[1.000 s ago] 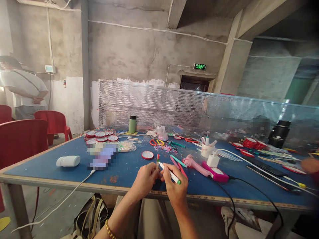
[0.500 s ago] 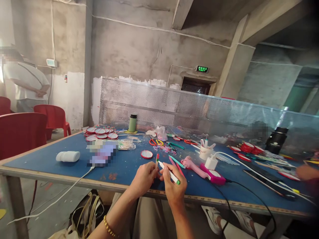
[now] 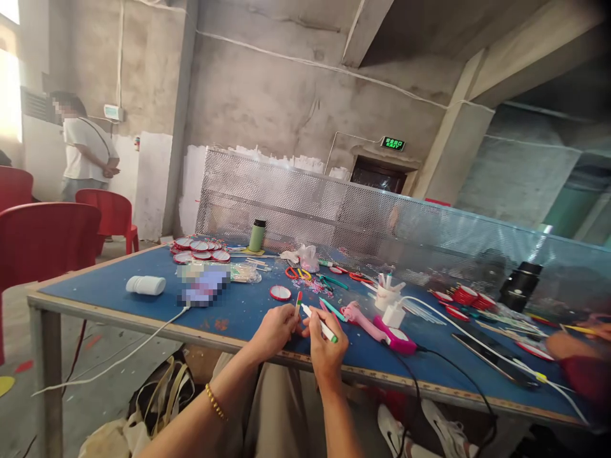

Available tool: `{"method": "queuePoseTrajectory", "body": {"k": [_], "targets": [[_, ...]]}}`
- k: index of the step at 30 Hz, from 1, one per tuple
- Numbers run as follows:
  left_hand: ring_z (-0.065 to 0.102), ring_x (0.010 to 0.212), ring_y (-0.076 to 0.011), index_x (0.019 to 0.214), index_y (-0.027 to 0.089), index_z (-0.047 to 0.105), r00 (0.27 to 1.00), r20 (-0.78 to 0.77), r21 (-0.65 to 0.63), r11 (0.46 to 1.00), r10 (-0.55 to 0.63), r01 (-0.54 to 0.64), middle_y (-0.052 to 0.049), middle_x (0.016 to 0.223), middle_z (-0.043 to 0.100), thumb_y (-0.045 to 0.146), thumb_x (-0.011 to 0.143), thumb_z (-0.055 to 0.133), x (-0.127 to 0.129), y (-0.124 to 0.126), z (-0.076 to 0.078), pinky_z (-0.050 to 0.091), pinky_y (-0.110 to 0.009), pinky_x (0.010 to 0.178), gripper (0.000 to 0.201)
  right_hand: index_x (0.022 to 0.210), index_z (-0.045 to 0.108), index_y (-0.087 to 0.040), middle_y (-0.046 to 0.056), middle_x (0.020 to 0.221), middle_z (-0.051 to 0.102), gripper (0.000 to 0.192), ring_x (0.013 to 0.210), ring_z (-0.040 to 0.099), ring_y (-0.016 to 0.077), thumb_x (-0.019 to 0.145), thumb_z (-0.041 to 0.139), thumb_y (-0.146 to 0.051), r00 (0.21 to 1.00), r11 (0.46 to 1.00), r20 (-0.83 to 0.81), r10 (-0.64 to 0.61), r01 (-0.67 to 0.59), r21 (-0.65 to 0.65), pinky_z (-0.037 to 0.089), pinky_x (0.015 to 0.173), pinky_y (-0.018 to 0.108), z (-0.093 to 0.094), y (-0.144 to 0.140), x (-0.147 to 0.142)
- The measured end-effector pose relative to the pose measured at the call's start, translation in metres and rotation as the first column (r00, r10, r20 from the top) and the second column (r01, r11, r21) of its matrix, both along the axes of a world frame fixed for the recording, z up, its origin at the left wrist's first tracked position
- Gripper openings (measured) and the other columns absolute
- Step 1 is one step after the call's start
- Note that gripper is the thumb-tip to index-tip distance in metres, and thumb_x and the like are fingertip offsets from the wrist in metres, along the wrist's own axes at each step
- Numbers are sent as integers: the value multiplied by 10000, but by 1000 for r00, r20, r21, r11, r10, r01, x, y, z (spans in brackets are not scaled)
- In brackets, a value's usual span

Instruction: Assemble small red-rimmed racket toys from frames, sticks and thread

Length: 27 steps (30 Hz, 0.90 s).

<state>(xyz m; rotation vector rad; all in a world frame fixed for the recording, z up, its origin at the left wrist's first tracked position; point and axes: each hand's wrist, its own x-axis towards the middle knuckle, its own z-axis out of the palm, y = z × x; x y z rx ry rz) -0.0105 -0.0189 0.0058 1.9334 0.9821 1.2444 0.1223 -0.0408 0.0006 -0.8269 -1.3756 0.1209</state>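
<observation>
My left hand (image 3: 273, 331) pinches a short red, white and green stick (image 3: 298, 303) upright over the near edge of the blue table (image 3: 143, 305). My right hand (image 3: 326, 348) holds a white pen with a green end (image 3: 321, 324), its tip pointing toward the stick. The two hands touch at the fingertips. A gold bead bracelet (image 3: 215, 403) is on my left wrist.
A pink hot glue gun (image 3: 377, 321) with a black cable, a white charger (image 3: 393, 314), a white cup of sticks (image 3: 385, 294), round red-rimmed discs (image 3: 200, 248), scissors (image 3: 298, 273), a green bottle (image 3: 257, 236) and a white bottle (image 3: 146, 285) lie around. A co-worker's arm (image 3: 573, 346) is at right. Red chairs (image 3: 48, 238) stand left.
The camera has turned and shifted left, so the table's left corner shows. My hands keep the same hold on stick and pen.
</observation>
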Motion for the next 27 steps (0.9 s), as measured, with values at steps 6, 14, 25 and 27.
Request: {"method": "queuePoseTrajectory", "body": {"k": [6,14,25,27], "targets": [[499,484,-108,664,201,469,1000,26,39,999,-9,8,23,576,604,279,864,415,1,6,-5,338,-207,512,221,890,702,-166,11,656,683,261,456,628,141,929,586,-396,999,1000,-26,25,-25,-9,537,494,247,-3,5,0],[507,486,-121,720,193,522,1000,-7,0,1000,26,-26,19,567,600,224,808,433,-1,6,-1,349,-219,520,129,885,705,-166,5,654,675,257,449,604,128,920,589,-392,990,998,-131,47,-53,-43,513,480,240,-1,4,-3],[487,477,-106,692,198,478,1000,13,10,1000,-8,7,8,639,628,257,824,449,1,11,-8,352,-215,508,148,858,700,-169,1,627,667,257,441,593,117,932,577,-382,995,997,-64,74,-75,-18,510,481,225,-1,3,-4],[484,476,-105,688,196,488,1000,26,14,1000,-15,15,8,639,626,260,830,446,1,11,-9,348,-213,504,161,862,701,-170,1,627,667,260,440,595,117,932,578,-388,995,997,-71,77,-78,-16,509,470,221,-1,3,-4]]}}
